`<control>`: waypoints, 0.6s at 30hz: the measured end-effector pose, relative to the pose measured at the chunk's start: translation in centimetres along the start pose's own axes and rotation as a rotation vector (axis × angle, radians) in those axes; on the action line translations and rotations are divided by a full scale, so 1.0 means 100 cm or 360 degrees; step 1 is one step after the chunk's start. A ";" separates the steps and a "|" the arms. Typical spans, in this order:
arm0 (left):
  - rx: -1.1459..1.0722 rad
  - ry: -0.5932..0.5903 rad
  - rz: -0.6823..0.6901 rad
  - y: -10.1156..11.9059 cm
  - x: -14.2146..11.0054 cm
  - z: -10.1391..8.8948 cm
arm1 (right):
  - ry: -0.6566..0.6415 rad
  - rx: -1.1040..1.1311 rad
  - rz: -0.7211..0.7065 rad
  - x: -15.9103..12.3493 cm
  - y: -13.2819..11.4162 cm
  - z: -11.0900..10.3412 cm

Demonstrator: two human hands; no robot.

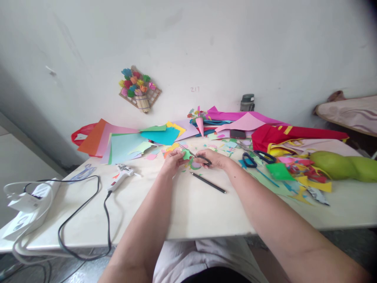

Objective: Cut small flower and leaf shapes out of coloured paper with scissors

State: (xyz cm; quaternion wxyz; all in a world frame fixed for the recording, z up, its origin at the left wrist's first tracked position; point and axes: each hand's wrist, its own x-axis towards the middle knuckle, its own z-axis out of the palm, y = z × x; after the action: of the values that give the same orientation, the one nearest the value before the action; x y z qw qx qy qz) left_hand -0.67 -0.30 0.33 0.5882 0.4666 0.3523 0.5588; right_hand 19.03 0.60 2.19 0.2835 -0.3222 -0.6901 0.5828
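Observation:
Between the fingers of my left hand (174, 161) is a small piece of green paper (186, 154). My right hand (214, 158) is closed round the dark handles of a pair of scissors (204, 159), whose blades point left and lie at the green paper. Whether the blades are cutting into it is too small to tell. Many coloured paper scraps (152, 156) lie on the table around both hands. Just below them, a black pen (207, 182) rests slantwise on the white tabletop (203, 216).
A white glue gun (120, 177) with a black cord lies left, near a power strip (29, 208). Coloured sheets (123, 143) spread along the back. Blue-handled scissors (249, 160), a red cloth item (294, 135) and a green stuffed-looking shape (344, 166) are on the right. A bottle (247, 103) stands behind.

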 end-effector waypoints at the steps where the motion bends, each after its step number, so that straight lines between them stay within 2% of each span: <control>1: 0.0000 -0.0001 0.0000 0.000 0.000 0.000 | -0.0004 0.0019 0.0004 0.000 0.001 -0.001; 8: -0.0017 0.0032 -0.0008 0.000 0.000 0.001 | -0.0010 0.0106 -0.0037 0.002 0.002 0.000; 18: -0.0023 0.0097 -0.0004 0.001 0.001 0.001 | 0.0081 -0.0014 -0.0015 0.003 0.002 0.001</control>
State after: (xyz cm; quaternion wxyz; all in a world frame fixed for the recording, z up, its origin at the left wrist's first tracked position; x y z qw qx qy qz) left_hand -0.61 -0.28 0.47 0.5813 0.4447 0.3666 0.5745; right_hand 18.84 0.80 2.01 0.3023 -0.3351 -0.6867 0.5699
